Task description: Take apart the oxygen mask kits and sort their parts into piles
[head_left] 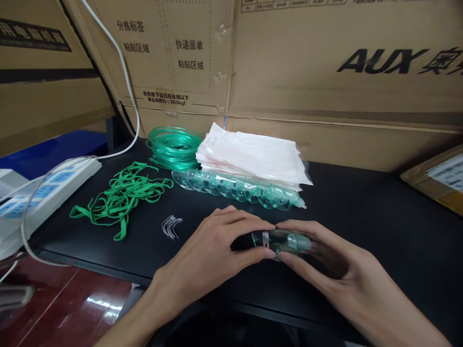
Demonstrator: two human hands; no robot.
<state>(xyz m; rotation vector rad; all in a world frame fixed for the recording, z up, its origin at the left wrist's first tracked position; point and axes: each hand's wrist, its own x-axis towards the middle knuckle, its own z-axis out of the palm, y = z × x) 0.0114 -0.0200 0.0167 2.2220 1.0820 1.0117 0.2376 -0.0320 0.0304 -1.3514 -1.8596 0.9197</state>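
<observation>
Left hand (220,239) and right hand (336,254) meet here, thumbs and fingers gripping one mask (282,239) from both sides, over the table (376,202), with the mask row (238,188) just beyond!

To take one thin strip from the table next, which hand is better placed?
The left hand, probably: the thin strips lie beside it. The right hand is farther off, though both hands hold the clear green mask.
</observation>
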